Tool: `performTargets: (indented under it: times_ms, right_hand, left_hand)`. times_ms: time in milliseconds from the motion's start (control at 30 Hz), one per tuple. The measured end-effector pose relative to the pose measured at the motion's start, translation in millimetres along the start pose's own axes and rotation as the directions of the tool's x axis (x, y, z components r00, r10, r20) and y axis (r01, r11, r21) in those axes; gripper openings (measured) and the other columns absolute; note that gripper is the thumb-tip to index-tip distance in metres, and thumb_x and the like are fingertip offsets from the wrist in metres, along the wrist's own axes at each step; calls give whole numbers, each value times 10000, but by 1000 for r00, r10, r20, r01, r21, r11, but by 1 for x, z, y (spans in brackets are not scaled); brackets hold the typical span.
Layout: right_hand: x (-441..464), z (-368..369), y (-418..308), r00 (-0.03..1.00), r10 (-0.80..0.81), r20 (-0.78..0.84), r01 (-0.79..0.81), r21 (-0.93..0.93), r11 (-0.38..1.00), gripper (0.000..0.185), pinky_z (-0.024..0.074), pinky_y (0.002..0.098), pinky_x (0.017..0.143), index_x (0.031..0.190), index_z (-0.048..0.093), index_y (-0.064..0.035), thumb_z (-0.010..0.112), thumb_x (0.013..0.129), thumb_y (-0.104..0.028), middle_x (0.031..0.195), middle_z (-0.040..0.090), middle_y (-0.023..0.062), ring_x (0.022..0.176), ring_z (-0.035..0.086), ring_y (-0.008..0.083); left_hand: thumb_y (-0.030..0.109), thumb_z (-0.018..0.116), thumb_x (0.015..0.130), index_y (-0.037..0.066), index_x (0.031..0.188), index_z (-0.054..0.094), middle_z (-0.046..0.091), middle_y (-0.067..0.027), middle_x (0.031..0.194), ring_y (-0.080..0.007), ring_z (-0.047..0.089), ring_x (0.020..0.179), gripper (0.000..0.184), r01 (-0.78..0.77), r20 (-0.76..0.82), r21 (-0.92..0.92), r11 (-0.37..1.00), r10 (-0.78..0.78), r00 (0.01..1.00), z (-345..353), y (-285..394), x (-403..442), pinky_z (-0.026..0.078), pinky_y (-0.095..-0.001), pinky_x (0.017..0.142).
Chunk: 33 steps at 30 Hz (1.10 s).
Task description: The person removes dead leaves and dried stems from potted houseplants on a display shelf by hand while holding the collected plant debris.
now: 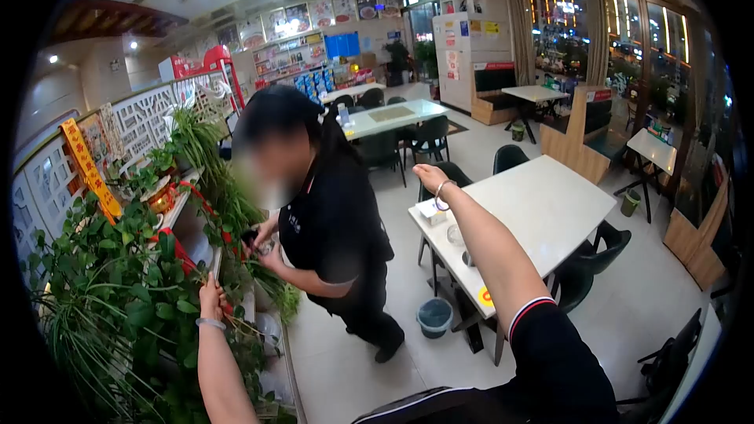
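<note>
At the lower left, my left hand point(211, 298), with a pale bangle on its wrist, has its fingers closed round a plant stem point(228, 310) at the edge of the leafy green plants point(145, 306). My right hand point(431, 180) is stretched out ahead, a bracelet on its wrist. Its fingers look loosely extended, and I see nothing in them. In view it appears just above a tissue box point(432, 210) on the corner of the white table point(526, 220).
A co-worker point(334, 212) in black stands between my arms, holding a small dark item. A plant shelf point(179, 208) runs along the left. A bin point(434, 317) stands on the floor beside the table. Dark chairs point(601, 255) surround the table; booths point(577, 129) line the right.
</note>
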State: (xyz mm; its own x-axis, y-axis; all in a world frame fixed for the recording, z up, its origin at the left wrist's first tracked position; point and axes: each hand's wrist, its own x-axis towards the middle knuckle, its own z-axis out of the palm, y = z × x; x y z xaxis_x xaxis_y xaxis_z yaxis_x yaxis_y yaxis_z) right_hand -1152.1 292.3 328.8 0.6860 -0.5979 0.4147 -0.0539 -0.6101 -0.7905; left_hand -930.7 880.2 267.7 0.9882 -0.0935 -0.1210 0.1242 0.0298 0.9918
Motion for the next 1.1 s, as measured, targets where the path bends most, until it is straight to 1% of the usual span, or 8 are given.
performTargets:
  times_ms: [300,400,433,533,567,633,867,1100]
  right_hand:
    - [-147,57,138,914,227,336,-109,-335,936,490,443,389,793,983,609,-2,469,843,-451,943,623,201,911,585,326]
    - [-237,94,210,628,539,561,-579,-126,805,292,446,328,573,868,633,-49,534,839,-322,726,614,58,657,579,179]
    - [-277,94,193,625,514,588,-558,-124,820,183,434,292,517,848,616,-78,542,838,-245,667,568,14,597,550,133]
    - [-399,122,306,145,566,811,-646,-355,675,314,415,299,441,1134,575,-130,534,841,-238,745,595,-15,556,518,108]
    - [-443,129,332,-16,595,804,-584,-491,647,391,480,375,769,1220,501,-53,506,859,-203,1137,572,77,965,579,208]
    - [-488,118,247,-126,692,711,-549,-631,548,409,454,374,832,1245,475,-62,470,878,-243,1137,577,63,1002,563,200]
    - [-509,142,241,-66,659,749,-543,-581,606,400,457,363,806,1222,491,-68,464,879,-272,1109,585,69,967,567,200]
    - [-484,166,234,43,589,807,-526,-483,700,396,460,351,779,1199,507,-73,458,879,-302,1081,594,76,932,572,200]
  left_hand:
    - [442,496,878,135,636,395,367,18,490,-105,301,367,404,361,122,-47,931,-353,928,-23,-177,-49,227,-250,331]
    - [411,506,879,120,623,418,380,-1,474,-125,308,350,397,462,-51,92,882,-459,887,-40,-262,-97,242,-277,331]
    - [398,507,880,118,615,420,378,-6,465,-130,311,344,395,503,-58,87,860,-499,864,-47,-286,-118,243,-284,332]
    - [342,513,880,122,592,425,387,-10,452,-136,323,332,372,596,-69,63,800,-593,802,-74,-351,-190,253,-287,332]
    - [312,517,878,130,587,427,400,-4,457,-133,329,330,355,610,-81,47,791,-606,792,-88,-368,-221,260,-276,331]
    - [348,518,867,104,568,427,388,-25,453,-150,323,327,397,690,-197,58,721,-669,716,-115,-407,-276,265,-309,332]
    - [358,520,854,29,613,506,489,-75,496,-205,488,419,408,703,-368,160,693,-620,694,-175,-499,-480,368,-358,373]
    - [339,547,855,73,594,455,408,-27,459,-148,399,367,383,709,-499,-373,598,-774,390,-127,-472,-514,319,-290,322]
